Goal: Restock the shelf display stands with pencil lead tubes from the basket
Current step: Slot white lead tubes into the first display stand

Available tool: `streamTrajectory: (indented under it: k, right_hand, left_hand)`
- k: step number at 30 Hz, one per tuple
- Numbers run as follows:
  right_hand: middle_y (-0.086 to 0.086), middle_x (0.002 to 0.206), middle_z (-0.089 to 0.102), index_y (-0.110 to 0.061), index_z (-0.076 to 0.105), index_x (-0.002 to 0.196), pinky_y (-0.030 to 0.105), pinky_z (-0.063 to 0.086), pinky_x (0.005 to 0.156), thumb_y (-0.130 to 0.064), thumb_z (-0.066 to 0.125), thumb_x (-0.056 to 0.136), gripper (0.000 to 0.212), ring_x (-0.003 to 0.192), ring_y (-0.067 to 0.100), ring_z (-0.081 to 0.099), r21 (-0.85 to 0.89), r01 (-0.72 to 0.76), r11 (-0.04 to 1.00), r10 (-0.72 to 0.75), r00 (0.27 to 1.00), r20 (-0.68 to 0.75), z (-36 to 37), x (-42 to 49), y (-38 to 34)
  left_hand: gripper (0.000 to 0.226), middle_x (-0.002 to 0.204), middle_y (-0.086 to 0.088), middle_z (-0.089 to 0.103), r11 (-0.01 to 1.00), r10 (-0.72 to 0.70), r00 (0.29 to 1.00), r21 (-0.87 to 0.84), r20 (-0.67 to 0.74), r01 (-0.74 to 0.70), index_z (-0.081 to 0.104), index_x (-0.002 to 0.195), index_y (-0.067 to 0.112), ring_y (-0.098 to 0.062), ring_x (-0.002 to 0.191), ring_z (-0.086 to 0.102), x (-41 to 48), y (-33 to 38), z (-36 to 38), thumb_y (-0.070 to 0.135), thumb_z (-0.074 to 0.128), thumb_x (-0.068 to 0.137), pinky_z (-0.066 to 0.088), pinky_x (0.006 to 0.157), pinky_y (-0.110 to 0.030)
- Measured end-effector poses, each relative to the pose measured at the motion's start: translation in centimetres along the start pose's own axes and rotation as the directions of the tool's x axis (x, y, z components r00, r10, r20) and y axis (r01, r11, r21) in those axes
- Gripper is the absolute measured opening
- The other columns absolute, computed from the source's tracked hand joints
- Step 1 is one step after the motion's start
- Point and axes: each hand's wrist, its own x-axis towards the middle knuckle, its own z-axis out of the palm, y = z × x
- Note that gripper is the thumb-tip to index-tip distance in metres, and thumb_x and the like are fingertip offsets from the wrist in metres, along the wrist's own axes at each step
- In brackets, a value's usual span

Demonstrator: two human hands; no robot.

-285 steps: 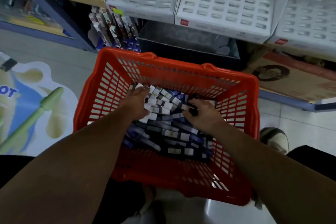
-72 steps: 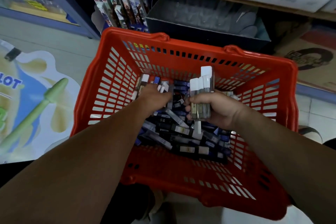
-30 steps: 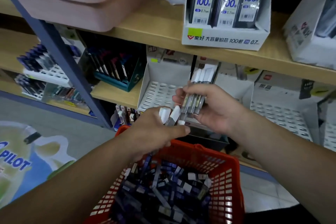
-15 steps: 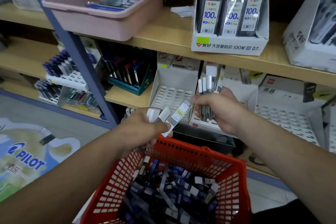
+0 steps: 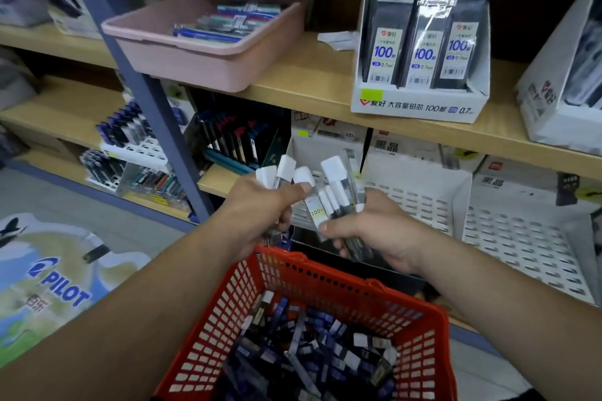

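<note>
A red plastic basket (image 5: 325, 280) sits low in front of me, holding a heap of pencil lead tubes (image 5: 306, 355). My left hand (image 5: 260, 215) grips a few white-capped tubes (image 5: 283, 171) upright. Beside it, my right hand (image 5: 374, 231) grips a bundle of several white-capped tubes (image 5: 335, 195). Both hands hover above the basket's far rim, close together, in front of white slotted display stands (image 5: 521, 238) on the lower shelf. The slots I can see in the stands hold nothing.
A pink tray (image 5: 202, 52) of pens and a white box of 100-count lead packs (image 5: 420, 75) stand on the upper wooden shelf. A blue shelf post (image 5: 143, 101) runs down the left. Pen displays (image 5: 228, 140) fill the lower left shelf. A floor sticker (image 5: 55, 283) lies at left.
Both hands came up out of the basket carrying tubes and have risen toward the stands. In the last half second they drew closer together and the left hand's tubes turned more upright.
</note>
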Motion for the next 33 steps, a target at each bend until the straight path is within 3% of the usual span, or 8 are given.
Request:
streamTrajectory:
  k: [5, 9, 13, 17, 21, 23, 26, 33]
  right_hand:
    - [0.014, 0.081, 0.073, -0.007, 0.071, 0.105, 0.036, 0.053, 0.063, -0.005, 0.082, 0.084, 0.024, 0.067, 0.023, 0.063, 0.007, 0.042, 0.999, -0.041, 0.994, -0.101, 0.6, 1.2, 0.4]
    - [0.006, 0.089, 0.078, -0.013, 0.074, 0.108, 0.031, 0.053, 0.06, -0.007, 0.084, 0.082, 0.029, 0.074, 0.018, 0.071, 0.078, 0.126, 0.989, -0.107, 0.972, -0.21, 0.4, 2.0, 0.1]
    - [-0.001, 0.075, 0.075, -0.01, 0.073, 0.101, 0.023, 0.05, 0.054, 0.004, 0.08, 0.082, 0.025, 0.063, 0.01, 0.069, 0.066, 0.163, 0.984, -0.152, 0.978, -0.145, -0.5, 2.1, -0.3]
    - [0.004, 0.078, 0.073, -0.006, 0.072, 0.106, 0.031, 0.053, 0.06, 0.005, 0.079, 0.082, 0.027, 0.068, 0.017, 0.069, -0.008, 0.163, 0.987, -0.162, 0.979, -0.122, -0.6, 2.4, -0.6]
    - [0.019, 0.079, 0.071, -0.002, 0.065, 0.111, 0.044, 0.055, 0.062, -0.006, 0.084, 0.076, 0.04, 0.062, 0.031, 0.063, 0.109, 0.151, 0.982, -0.114, 0.95, -0.291, 0.4, 3.1, -1.2]
    - [0.017, 0.074, 0.069, -0.003, 0.061, 0.11, 0.041, 0.055, 0.062, -0.005, 0.082, 0.079, 0.038, 0.062, 0.029, 0.063, 0.197, 0.15, 0.969, -0.071, 0.931, -0.359, 0.9, 3.5, -1.6]
    - [0.015, 0.077, 0.07, -0.005, 0.059, 0.115, 0.033, 0.053, 0.057, -0.01, 0.085, 0.079, 0.045, 0.061, 0.027, 0.065, 0.247, 0.122, 0.961, -0.026, 0.932, -0.361, 1.6, 4.2, -2.3]
    - [0.013, 0.078, 0.073, -0.006, 0.069, 0.109, 0.028, 0.049, 0.048, -0.004, 0.083, 0.081, 0.031, 0.059, 0.024, 0.066, -0.001, 0.109, 0.994, -0.103, 0.934, -0.342, 0.9, 5.8, -3.5]
  left_hand:
    - [0.031, 0.056, -0.005, 0.05, 1.0, -0.016, 1.0, 0.012, 0.014, 0.016, 0.061, 0.069, 0.015, -0.018, 0.05, 0.043, 1.4, 0.4, -0.3, 0.026, 0.078, 0.092, 0.036, 0.051, -0.029]
    - [0.025, 0.057, -0.006, 0.049, 0.996, 0.021, 0.995, 0.08, 0.099, -0.029, 0.064, 0.08, 0.012, -0.017, 0.047, 0.041, 2.0, 0.2, 0.0, 0.026, 0.083, 0.088, 0.035, 0.046, -0.028]
    - [0.025, 0.057, -0.003, 0.05, 0.984, 0.026, 0.987, 0.169, 0.159, -0.053, 0.065, 0.089, 0.01, -0.013, 0.045, 0.042, 2.2, 0.8, -0.4, 0.025, 0.084, 0.086, 0.037, 0.042, -0.024]
    - [0.023, 0.055, 0.001, 0.053, 0.981, 0.094, 0.99, 0.161, 0.107, -0.111, 0.071, 0.088, 0.008, -0.013, 0.048, 0.045, 2.2, 0.4, -0.4, 0.023, 0.088, 0.082, 0.037, 0.042, -0.023]
    - [0.033, 0.052, -0.002, 0.055, 0.987, -0.009, 0.998, 0.159, 0.061, -0.001, 0.07, 0.083, 0.011, -0.012, 0.041, 0.043, 1.8, -0.7, -0.4, 0.039, 0.088, 0.082, 0.036, 0.04, -0.022]
    - [0.041, 0.054, -0.006, 0.057, 0.978, -0.046, 0.997, 0.207, 0.064, 0.031, 0.069, 0.087, 0.005, -0.013, 0.04, 0.044, 1.7, -1.0, -0.5, 0.042, 0.087, 0.081, 0.036, 0.042, -0.024]
    - [0.03, 0.055, -0.006, 0.054, 0.987, -0.025, 0.999, 0.159, 0.047, 0.018, 0.068, 0.091, 0.005, -0.013, 0.04, 0.042, 1.8, -1.1, -1.1, 0.031, 0.082, 0.088, 0.035, 0.041, -0.023]
    - [0.013, 0.051, 0.006, 0.055, 0.965, 0.052, 0.998, 0.254, 0.034, -0.059, 0.073, 0.094, 0.008, -0.004, 0.037, 0.043, 2.9, -1.9, -3.2, 0.021, 0.077, 0.093, 0.033, 0.038, -0.015]
